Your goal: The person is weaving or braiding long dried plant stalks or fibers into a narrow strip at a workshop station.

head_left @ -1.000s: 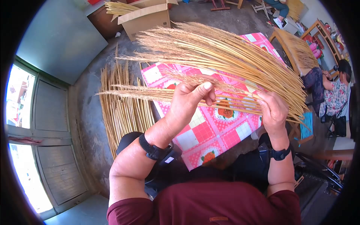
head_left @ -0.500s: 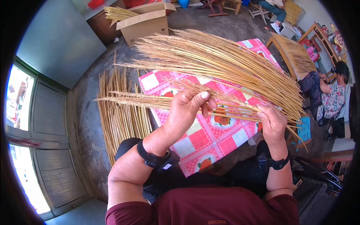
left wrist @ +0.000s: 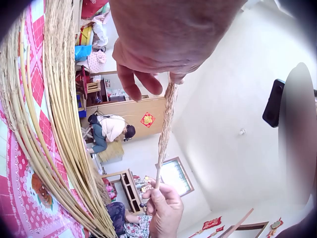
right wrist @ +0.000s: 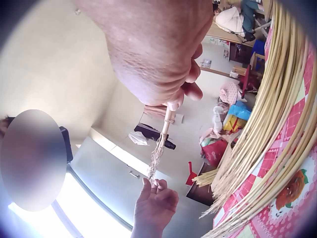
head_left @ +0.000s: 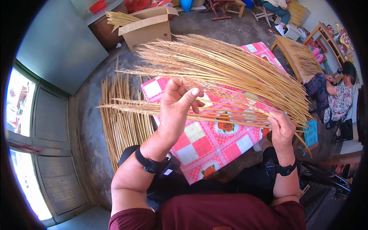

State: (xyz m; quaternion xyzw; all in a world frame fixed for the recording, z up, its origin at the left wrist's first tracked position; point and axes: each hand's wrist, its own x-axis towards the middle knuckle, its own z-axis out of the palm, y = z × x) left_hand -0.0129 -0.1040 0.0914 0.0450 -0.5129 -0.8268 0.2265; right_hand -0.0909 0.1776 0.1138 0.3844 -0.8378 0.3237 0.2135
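Observation:
My right hand (head_left: 282,127) pinches the stalk end of a single dry reed with a feathery plume (head_left: 230,96). Toward its tip, my left hand (head_left: 177,100) holds the plume lightly at the thumb and fingers, as the left wrist view shows with the plume (left wrist: 168,124) running up to the thumb. Below the hands, a few thin reeds (head_left: 134,107) lie across the table. Just beyond lies a large bundle of plumed reeds (head_left: 237,69), plumes to the left, cut ends to the right.
A pink checked cloth with flowers (head_left: 203,143) covers the table. More reeds (head_left: 126,119) stand or lie left of it. A cardboard box (head_left: 147,32) with stalks sits behind. At right, another person (head_left: 339,92) sits by a wooden table (head_left: 295,53).
My left hand has slid left along the plume, away from the right hand, exposing more of it. The right hand stays nearly in place, and the view has tilted slightly.

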